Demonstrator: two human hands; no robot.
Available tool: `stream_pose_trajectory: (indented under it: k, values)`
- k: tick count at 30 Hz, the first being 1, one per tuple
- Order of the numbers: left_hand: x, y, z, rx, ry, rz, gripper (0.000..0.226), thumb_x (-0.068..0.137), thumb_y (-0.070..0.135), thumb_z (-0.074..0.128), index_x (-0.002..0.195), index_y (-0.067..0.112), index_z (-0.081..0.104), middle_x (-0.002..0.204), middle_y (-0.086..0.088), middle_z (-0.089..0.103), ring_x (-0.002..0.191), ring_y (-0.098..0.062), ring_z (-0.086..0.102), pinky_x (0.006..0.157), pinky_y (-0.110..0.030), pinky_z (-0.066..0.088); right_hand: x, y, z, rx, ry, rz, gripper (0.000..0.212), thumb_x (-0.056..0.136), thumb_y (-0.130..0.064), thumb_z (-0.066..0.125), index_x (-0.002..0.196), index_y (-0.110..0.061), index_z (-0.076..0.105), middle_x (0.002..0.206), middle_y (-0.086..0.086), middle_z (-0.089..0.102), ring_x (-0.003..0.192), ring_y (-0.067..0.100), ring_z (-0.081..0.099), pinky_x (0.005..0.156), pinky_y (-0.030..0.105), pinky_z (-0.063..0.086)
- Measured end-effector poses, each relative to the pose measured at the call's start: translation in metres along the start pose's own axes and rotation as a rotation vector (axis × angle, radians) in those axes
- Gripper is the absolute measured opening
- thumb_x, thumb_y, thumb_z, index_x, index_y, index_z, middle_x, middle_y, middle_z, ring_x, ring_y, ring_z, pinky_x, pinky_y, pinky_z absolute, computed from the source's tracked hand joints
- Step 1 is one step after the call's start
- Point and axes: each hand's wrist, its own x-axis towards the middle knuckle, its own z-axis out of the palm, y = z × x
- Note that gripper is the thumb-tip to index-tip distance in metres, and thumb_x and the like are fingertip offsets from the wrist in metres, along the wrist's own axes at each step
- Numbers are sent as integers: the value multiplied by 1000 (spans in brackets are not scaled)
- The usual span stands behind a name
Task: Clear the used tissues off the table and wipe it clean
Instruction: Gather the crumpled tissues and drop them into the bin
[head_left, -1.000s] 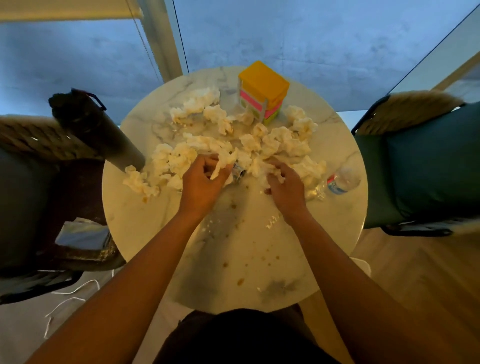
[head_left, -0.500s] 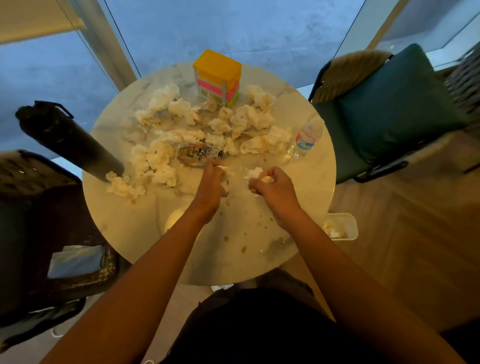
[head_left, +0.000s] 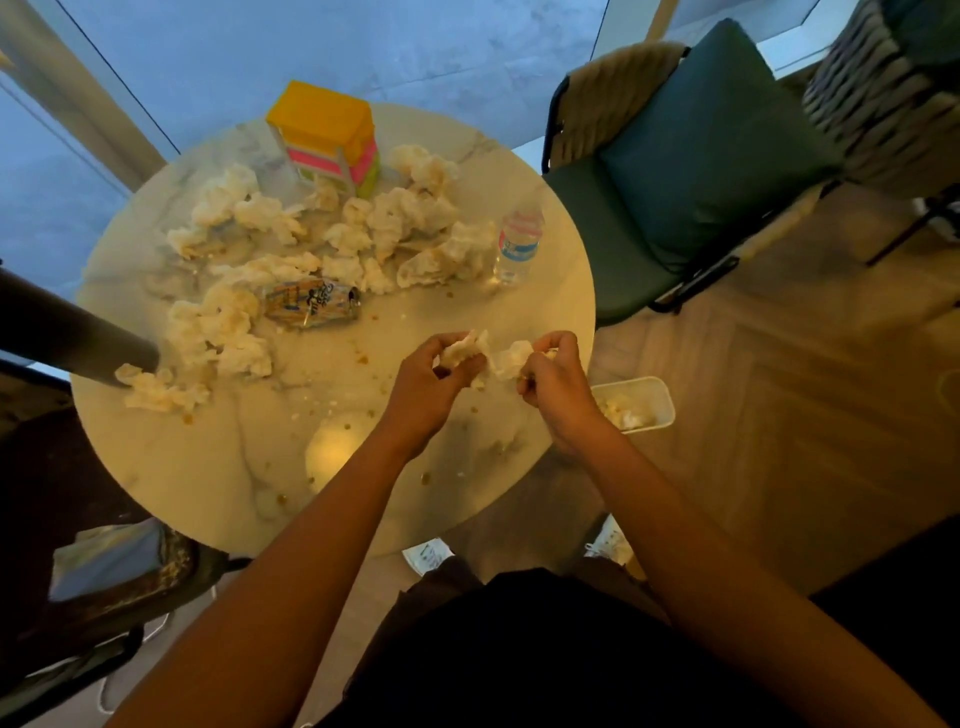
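Now left hand (head_left: 434, 382), right hand (head_left: 553, 387) each clutch crumpled, stained white tissues (head_left: 488, 353).

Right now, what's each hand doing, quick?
Left hand: grip closed on a crumpled white tissue wad.
Right hand: grip closed on another crumpled white tissue clump.

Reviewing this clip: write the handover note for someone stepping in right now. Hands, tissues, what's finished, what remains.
Left hand and right hand each grip crumpled white tissue wads above the round marble table, near its right edge.
A white plastic bin on the floor beside the table already holds some tissues.
Many used tissues remain across the far half, around a crushed can, clear water bottle and yellow box.
Left: bin the rest; wipe the crumbs and stains.
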Motion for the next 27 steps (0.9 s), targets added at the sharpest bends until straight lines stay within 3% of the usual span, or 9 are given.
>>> stream_pose_trajectory:
  k: [4, 7, 10, 12, 14, 17, 19, 23, 27]
  values:
    - [-4, 5, 46, 0, -73, -7, 43, 83, 18, 83, 122, 25, 68, 113, 3, 72, 100, -12, 71, 83, -24, 57, 9, 4, -48, 200, 34, 78, 20, 97, -11, 36, 82, -14, 50, 71, 5, 54, 61, 16, 47, 55, 27, 32]
    - [-5, 10, 91, 69, -82, 21, 48, 84, 5, 78, 125, 25, 64, 117, 5, 70, 106, -9, 68, 91, -25, 57, 17, 8, -94, 203, 55, 94, 25, 98, -11, 36, 88, -9, 58, 75, 7, 63, 70, 18, 55, 61, 27, 40]
    - [-8, 19, 146, 130, -41, 30, 35, 90, 21, 75, 122, 31, 66, 114, 15, 70, 104, 0, 66, 87, -18, 56, 28, 16, -151, 79, 35, 89, 20, 102, -9, 41, 109, -10, 60, 96, 8, 70, 83, 17, 66, 69, 23, 52]
    - [-14, 27, 185, 129, -11, -8, 24, 94, 32, 70, 117, 37, 66, 108, 22, 69, 97, 8, 65, 77, -7, 52, 37, 26, -191, 35, 35, 66, 20, 105, -9, 43, 112, -17, 60, 102, 2, 69, 88, 11, 67, 66, 14, 53]
    - [-14, 27, 220, 141, 8, -16, 19, 97, 36, 65, 116, 36, 66, 105, 20, 70, 94, 7, 65, 73, -5, 49, 49, 40, -229, -19, 35, 45, 20, 105, -11, 49, 115, -23, 61, 103, -7, 65, 91, 8, 65, 66, 11, 53]
    - [-7, 18, 269, 195, 53, -43, 28, 96, 45, 63, 120, 30, 67, 108, 13, 71, 97, -4, 67, 80, -16, 52, 68, 65, -281, -44, 27, 78, 19, 101, -17, 58, 111, -33, 63, 113, -7, 66, 107, 17, 65, 94, 39, 58]
    - [-1, 9, 297, 191, 93, -134, 27, 93, 47, 66, 117, 33, 67, 109, 13, 71, 99, -5, 67, 84, -25, 53, 76, 77, -314, -69, 38, 116, 18, 98, -22, 63, 109, -35, 65, 117, -4, 68, 110, 20, 65, 98, 47, 55]
    - [12, -19, 346, 163, 76, -295, 28, 91, 52, 67, 113, 34, 66, 106, 7, 71, 99, -11, 68, 87, -38, 57, 97, 98, -361, -62, 65, 242, 21, 97, -20, 64, 101, -41, 65, 120, -2, 69, 107, 16, 67, 97, 43, 55]
    - [41, -71, 387, 181, 56, -433, 51, 90, 53, 67, 132, 26, 61, 123, 4, 67, 111, -13, 63, 95, -37, 54, 140, 136, -384, -67, 129, 331, 27, 96, -18, 64, 120, -31, 67, 121, -3, 68, 106, 14, 65, 83, 31, 55]
